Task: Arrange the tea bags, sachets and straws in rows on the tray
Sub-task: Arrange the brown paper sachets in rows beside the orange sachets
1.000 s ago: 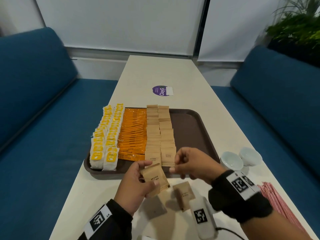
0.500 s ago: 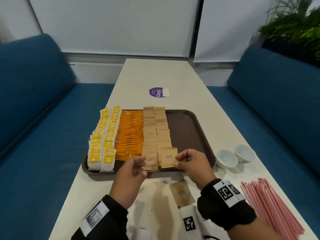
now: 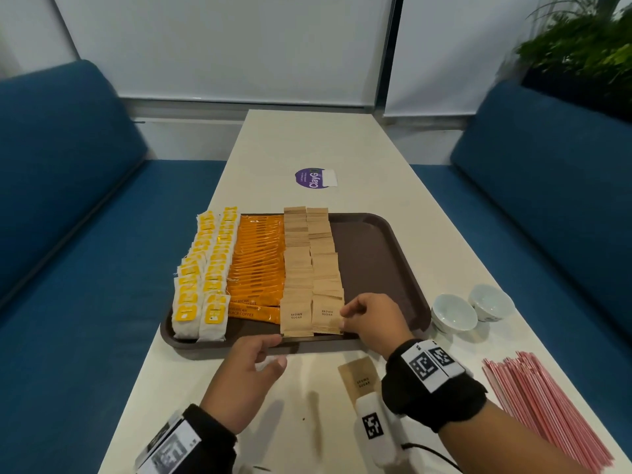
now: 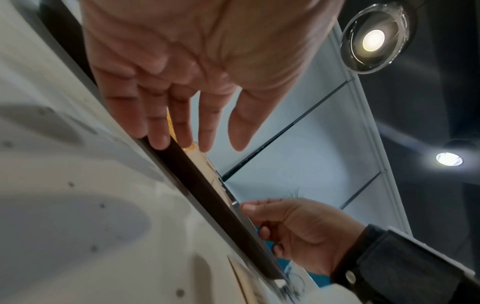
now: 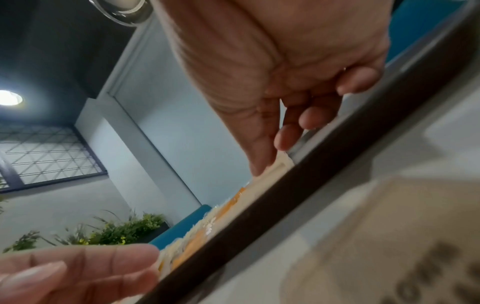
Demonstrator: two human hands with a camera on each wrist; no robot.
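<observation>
Since half a second ago: left hand (image 3: pixel 244 374) drawn back off the sachets to tray (image 3: pixel 383 268) rim, fingers (image 4: pixel 161 131) loose, holding nothing. Right hand (image 3: pixel 372 323) fingers (image 5: pixel 262 156) pinching edge of nearest brown sugar sachet (image 3: pixel 326 314), flat matte paper square, front of right row. Loose sachet (image 3: pixel 359 379) on worktop (image 3: pixel 307 138) beside right wrist.

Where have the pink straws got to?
In the head view the pink straws lie in a bundle on the table, off the tray, at the near right beside the right hand.

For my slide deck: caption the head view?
Right hand aligns brown sugar sachets on tray; straws wait.
</observation>
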